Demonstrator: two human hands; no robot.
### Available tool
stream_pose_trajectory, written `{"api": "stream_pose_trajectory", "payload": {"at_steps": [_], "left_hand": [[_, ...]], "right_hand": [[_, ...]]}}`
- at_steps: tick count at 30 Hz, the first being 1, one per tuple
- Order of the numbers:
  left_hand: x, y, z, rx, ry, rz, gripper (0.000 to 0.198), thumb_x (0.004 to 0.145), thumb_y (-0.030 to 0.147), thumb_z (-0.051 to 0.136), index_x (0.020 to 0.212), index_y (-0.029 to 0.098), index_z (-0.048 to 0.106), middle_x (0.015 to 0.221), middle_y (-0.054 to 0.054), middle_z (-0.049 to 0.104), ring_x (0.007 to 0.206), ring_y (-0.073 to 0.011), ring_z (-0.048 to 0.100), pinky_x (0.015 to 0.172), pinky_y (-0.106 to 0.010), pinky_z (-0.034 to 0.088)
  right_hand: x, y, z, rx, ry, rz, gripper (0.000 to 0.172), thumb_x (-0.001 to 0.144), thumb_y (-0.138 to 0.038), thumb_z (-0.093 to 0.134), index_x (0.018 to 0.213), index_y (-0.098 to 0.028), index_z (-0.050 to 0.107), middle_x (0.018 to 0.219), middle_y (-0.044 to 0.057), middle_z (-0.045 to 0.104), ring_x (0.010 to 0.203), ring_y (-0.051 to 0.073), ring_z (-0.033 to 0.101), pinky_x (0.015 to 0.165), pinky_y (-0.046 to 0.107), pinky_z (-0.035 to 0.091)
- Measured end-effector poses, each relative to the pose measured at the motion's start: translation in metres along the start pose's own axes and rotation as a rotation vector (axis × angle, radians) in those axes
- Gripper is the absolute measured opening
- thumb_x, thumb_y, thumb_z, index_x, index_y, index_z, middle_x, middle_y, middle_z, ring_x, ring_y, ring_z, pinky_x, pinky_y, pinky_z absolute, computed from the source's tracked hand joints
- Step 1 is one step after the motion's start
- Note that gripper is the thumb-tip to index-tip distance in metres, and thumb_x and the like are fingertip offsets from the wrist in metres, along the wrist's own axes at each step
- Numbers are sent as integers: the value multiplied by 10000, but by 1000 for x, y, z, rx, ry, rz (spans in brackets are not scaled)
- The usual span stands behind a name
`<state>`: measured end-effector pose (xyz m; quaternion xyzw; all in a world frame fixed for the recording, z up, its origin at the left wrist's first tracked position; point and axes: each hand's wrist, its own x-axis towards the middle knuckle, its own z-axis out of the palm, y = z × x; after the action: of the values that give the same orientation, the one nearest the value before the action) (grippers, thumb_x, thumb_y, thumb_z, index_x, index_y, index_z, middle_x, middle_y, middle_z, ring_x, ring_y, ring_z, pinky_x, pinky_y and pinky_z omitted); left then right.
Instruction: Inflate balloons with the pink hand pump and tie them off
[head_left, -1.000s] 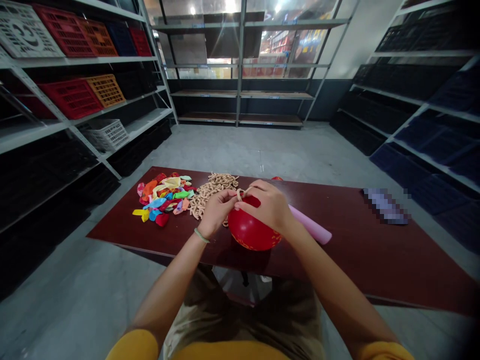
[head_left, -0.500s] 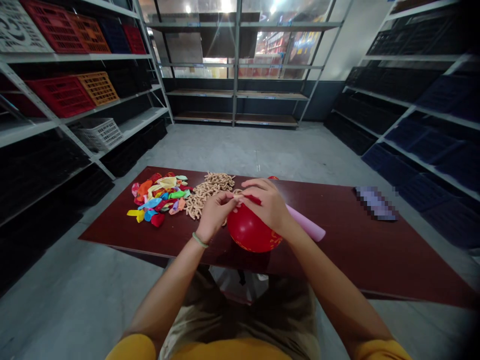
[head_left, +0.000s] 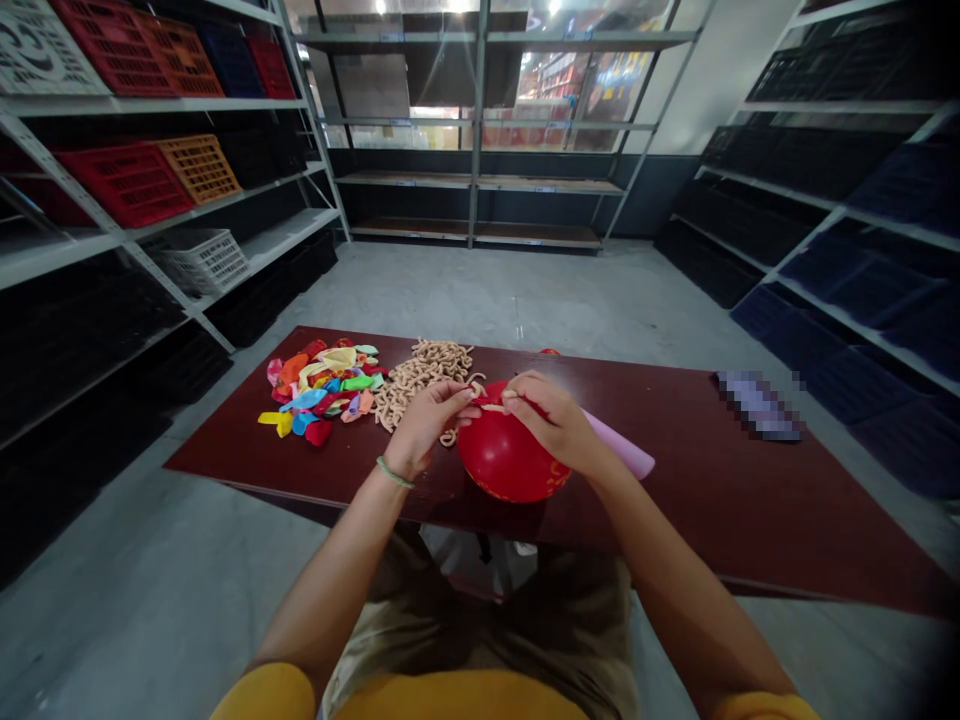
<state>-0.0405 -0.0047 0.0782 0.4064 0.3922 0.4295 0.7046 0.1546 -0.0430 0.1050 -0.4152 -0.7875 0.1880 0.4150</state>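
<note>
A blown-up red balloon with yellow print rests at the table's near edge, below and between my hands. The fingers of my left hand are closed in a pinch on the balloon's red neck, with a bit of beige cord beside them. My right hand pinches a short beige cord, which stretches across toward the left fingertips. Whether the cord loops round the neck is hidden by the fingers. A pile of beige cord pieces lies just beyond my left hand.
Left of the cords lies a heap of uninflated coloured balloons. A pink-purple cylinder is partly behind my right forearm. A blurred-out object sits on the right of the dark red table. Shelves with crates stand around.
My right hand has drawn away to the right from the left fingertips, and the beige cord now shows stretched between them. The balloon stays nearly in place.
</note>
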Motion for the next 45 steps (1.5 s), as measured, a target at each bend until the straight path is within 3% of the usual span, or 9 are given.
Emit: {"api": "stream_pose_trajectory", "payload": {"at_steps": [3, 7, 14, 19, 22, 25, 28, 35, 45], "left_hand": [[-2, -1, -3, 13, -78, 54, 219, 734, 282, 792, 842, 138, 667, 815, -28, 694, 721, -106, 663, 684, -203, 496], [-7, -1, -5, 147, -267, 270, 152, 822, 276, 719, 796, 145, 647, 882, -44, 696, 874, -135, 650, 781, -227, 489], [-14, 3, 1, 284, -409, 393, 138, 838, 274, 698, 831, 153, 632, 990, -86, 697, 818, -145, 640, 593, -213, 496], [-17, -3, 9, 155, -383, 233, 195, 822, 317, 713, 803, 154, 608, 899, -66, 700, 675, -112, 623, 450, -160, 411], [-17, -2, 13, 91, -310, 77, 209, 823, 330, 713, 835, 152, 605, 886, -45, 707, 541, -56, 558, 402, -138, 369], [-17, 2, 16, 48, -229, 4, 230, 810, 333, 728, 879, 151, 605, 853, -38, 711, 577, -65, 608, 458, -135, 444], [-18, 5, 17, 42, -190, -14, 262, 787, 326, 751, 917, 154, 600, 828, -39, 715, 632, -101, 663, 566, -189, 542], [-23, 7, 23, 174, -209, -18, 233, 801, 325, 728, 908, 131, 654, 801, -37, 698, 626, -94, 655, 629, -208, 556], [-28, 6, 18, 178, -292, -14, 180, 831, 296, 676, 918, 144, 632, 825, -32, 677, 678, -102, 642, 691, -242, 537]], "right_hand": [[1, 7, 1, -46, 18, 39, 205, 991, -310, 438, 842, -224, 549, 860, 27, 601, 866, 171, 552, 817, 329, 439], [5, 17, 1, -114, 65, 77, 195, 1002, -314, 434, 865, -232, 546, 887, 21, 612, 867, 167, 549, 808, 318, 432], [9, 26, -2, -284, 51, -46, 163, 985, -272, 472, 901, -214, 600, 927, 52, 631, 900, 198, 548, 848, 358, 442], [7, 22, 1, -429, 124, -67, 164, 961, -268, 521, 902, -204, 661, 909, 67, 641, 885, 216, 535, 842, 382, 450], [4, 19, 3, -290, 156, -50, 163, 965, -260, 517, 932, -209, 669, 901, 54, 666, 878, 199, 572, 825, 358, 470], [-2, 16, 2, -68, 200, 66, 127, 951, -288, 554, 962, -239, 671, 946, 23, 703, 887, 169, 629, 830, 329, 494], [-9, 11, -6, 66, 153, 116, 134, 942, -277, 563, 1015, -270, 676, 1003, 0, 714, 918, 150, 655, 856, 313, 507], [-2, -1, -24, 135, -34, -116, 176, 949, -222, 537, 1010, -285, 689, 1139, 9, 700, 1135, 174, 609, 974, 364, 480], [7, 5, -5, -52, -19, -18, 179, 983, -230, 429, 1023, -230, 604, 1005, 27, 674, 934, 151, 609, 856, 308, 460]]}}
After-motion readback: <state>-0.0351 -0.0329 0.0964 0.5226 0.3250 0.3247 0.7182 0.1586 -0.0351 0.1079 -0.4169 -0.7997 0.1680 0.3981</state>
